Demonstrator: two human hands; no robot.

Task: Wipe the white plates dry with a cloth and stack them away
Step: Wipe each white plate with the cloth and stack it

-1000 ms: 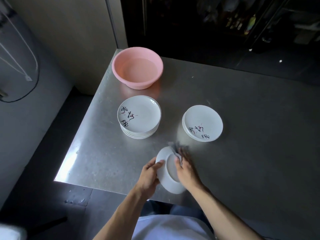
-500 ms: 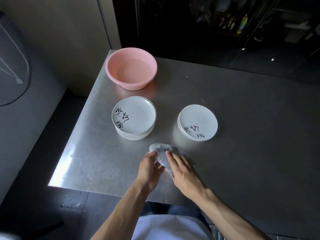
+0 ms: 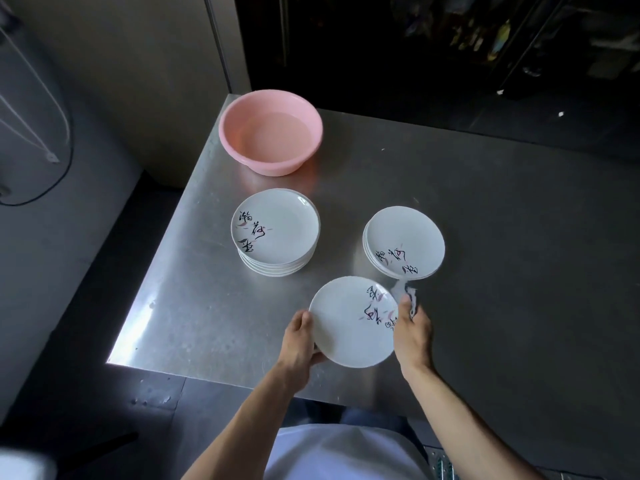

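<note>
While the left hand (image 3: pixel 299 341) curls its fingers (image 3: pixel 305 320) round the left rim of a white plate (image 3: pixel 346 323), thumb on top and the other fingers hidden underneath, the right hand (image 3: pixel 412 336) closes on the opposite rim. It pinches a pale, crumpled cloth (image 3: pixel 409 295) against that edge, and the cloth pokes out past its fingertips. Between the two sets of fingers the plate is held face up and slightly tilted, raised over the near part of the steel bench (image 3: pixel 207 306). The plate's dark brush lettering lies on the side next to the right fingers. The left wrist bends inward toward the plate with the back of the hand facing up. The right hand stands more on edge, its back turned outward. Both bare forearms run in from the lower edge of the view. Just beyond the right fingertips and the cloth stands a low stack (image 3: pixel 405 242) of the same plates; whether the cloth touches its near rim I cannot tell. Beyond the left fingers and a little to their left, well apart from them, sits a taller stack (image 3: pixel 275 232). Farther out past that stack, a pink basin (image 3: pixel 272 131) stands near the far left corner of the bench. Behind the wrists, a white garment (image 3: pixel 346 452) fills the bottom of the view.
</note>
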